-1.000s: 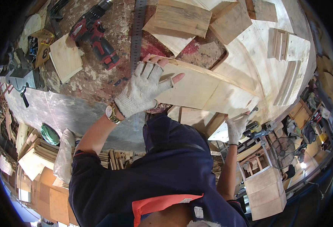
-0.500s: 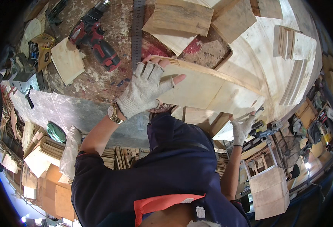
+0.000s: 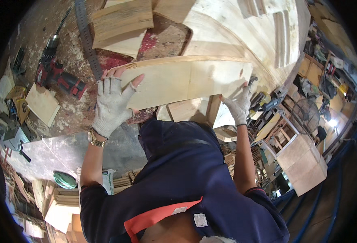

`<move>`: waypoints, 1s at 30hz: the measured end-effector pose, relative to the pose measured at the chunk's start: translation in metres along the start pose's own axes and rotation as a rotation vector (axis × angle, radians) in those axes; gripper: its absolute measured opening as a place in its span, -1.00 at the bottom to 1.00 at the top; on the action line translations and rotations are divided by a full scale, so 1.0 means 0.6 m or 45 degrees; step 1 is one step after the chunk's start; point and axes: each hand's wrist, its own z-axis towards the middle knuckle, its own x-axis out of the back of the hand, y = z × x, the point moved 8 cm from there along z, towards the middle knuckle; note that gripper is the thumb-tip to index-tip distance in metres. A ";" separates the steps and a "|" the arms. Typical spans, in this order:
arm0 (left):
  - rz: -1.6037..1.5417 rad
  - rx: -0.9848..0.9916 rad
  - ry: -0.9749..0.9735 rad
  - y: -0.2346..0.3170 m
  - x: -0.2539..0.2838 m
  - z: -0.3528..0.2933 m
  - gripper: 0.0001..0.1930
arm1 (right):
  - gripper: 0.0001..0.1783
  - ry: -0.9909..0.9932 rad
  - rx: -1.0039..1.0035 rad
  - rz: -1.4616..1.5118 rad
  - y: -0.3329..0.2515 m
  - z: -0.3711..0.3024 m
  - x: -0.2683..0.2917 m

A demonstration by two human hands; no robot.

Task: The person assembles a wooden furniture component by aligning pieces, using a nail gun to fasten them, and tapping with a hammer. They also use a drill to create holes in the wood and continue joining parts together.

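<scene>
A long, pale wooden board [image 3: 170, 83] with a slightly curved top edge stands tilted across the middle, its broad face toward me. At its left end my left hand [image 3: 111, 95], in a fingerless knit glove, grips it with fingertips over the upper edge and the thumb on the face. My right hand [image 3: 238, 106], gloved alike, holds the lower right end; some of its fingers are hidden behind the wood. Beside that hand a small metal tool head [image 3: 252, 80] shows, its kind unclear. Several wooden pieces [image 3: 186, 109] lie between the board and my body.
A red and black cordless drill [image 3: 58, 75] lies on the paint-stained worktop, with a steel ruler [image 3: 85, 38] right of it. Wooden panels [image 3: 123, 22] and stacked strips [image 3: 281, 38] lie beyond the board. At the right are a yellow power tool [image 3: 263, 101] and a fan [image 3: 306, 115].
The board has swung from slanting down to the right to nearly level, both hands still at its ends. The whole view has turned, so the drill and ruler appear farther left.
</scene>
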 end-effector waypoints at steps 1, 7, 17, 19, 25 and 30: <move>0.026 -0.003 0.005 0.001 -0.001 0.000 0.17 | 0.44 -0.007 -0.021 -0.039 0.002 0.001 0.000; 0.133 -0.024 0.056 0.010 0.000 -0.001 0.21 | 0.45 -0.009 0.043 -0.040 0.001 0.003 -0.004; 0.452 -0.061 0.224 0.142 -0.006 -0.004 0.11 | 0.34 -0.004 0.067 0.062 0.017 0.000 -0.006; 0.047 -0.194 0.298 0.220 -0.038 -0.002 -0.08 | 0.35 0.050 0.083 0.032 0.018 -0.004 -0.006; -0.968 0.084 0.026 0.382 -0.268 0.035 -0.46 | 0.39 0.132 0.243 0.106 0.044 0.007 -0.020; -0.696 0.078 0.266 0.442 -0.354 0.047 -0.28 | -0.08 0.329 0.499 0.676 0.159 -0.006 -0.018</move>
